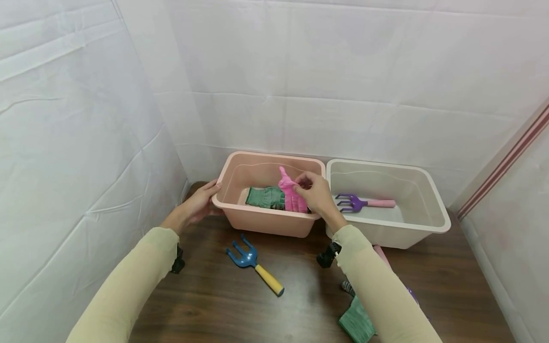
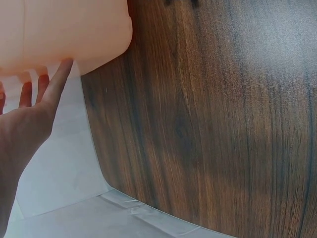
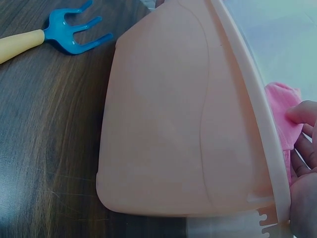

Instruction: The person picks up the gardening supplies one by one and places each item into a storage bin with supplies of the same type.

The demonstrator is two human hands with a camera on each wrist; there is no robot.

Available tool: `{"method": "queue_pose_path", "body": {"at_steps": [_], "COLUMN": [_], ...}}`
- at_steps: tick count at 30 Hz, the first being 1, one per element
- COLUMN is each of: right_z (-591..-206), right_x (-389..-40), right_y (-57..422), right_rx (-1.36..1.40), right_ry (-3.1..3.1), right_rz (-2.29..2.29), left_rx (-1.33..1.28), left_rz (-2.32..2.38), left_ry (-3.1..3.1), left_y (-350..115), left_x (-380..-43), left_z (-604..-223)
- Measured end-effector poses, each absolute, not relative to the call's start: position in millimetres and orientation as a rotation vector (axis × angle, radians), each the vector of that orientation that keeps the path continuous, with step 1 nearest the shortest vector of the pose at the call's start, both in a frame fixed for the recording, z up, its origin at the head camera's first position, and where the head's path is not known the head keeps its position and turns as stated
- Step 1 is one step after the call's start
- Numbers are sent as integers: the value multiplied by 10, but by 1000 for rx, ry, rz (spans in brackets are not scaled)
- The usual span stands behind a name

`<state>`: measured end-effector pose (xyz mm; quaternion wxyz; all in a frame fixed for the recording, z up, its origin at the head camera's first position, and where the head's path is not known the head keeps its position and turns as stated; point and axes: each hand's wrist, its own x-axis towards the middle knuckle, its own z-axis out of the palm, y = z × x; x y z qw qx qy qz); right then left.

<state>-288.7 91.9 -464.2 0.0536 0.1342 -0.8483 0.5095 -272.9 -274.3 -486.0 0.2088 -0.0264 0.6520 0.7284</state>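
My right hand (image 1: 316,191) pinches a pink glove (image 1: 288,186) between thumb and fingers, over the right part of a peach-coloured plastic bin (image 1: 266,220). The glove's upper end sticks up while its lower part hangs inside the bin. Beside it on the bin floor lies a green glove (image 1: 262,197), partly covered by the pink one. At the bin's left end my left hand (image 1: 198,202) holds the rim. In the left wrist view, its fingers (image 2: 55,85) reach the outer wall from below.
A cream bin (image 1: 386,231) stands against the peach one, holding a purple hand fork (image 1: 353,203) with a pink handle. On the wooden table (image 1: 206,305) lie a blue hand fork (image 1: 248,257) with a yellow handle and some green fabric (image 1: 358,320), partly under the right forearm. White sheeting surrounds the table.
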Motion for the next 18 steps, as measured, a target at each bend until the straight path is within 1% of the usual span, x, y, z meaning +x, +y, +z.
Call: {"method": "queue_pose_path", "body": {"at_steps": [18], "right_z": [-4656], "right_x": [-2873], "right_y": [910], "right_rx": [438], "right_ry": [-2527], "right_rz": [1663], "left_rx": [-39], "left_rz": [2019], "left_ry": [1814], "left_y": [-2818], "left_x": [-2704], "left_z": [-4871]}}
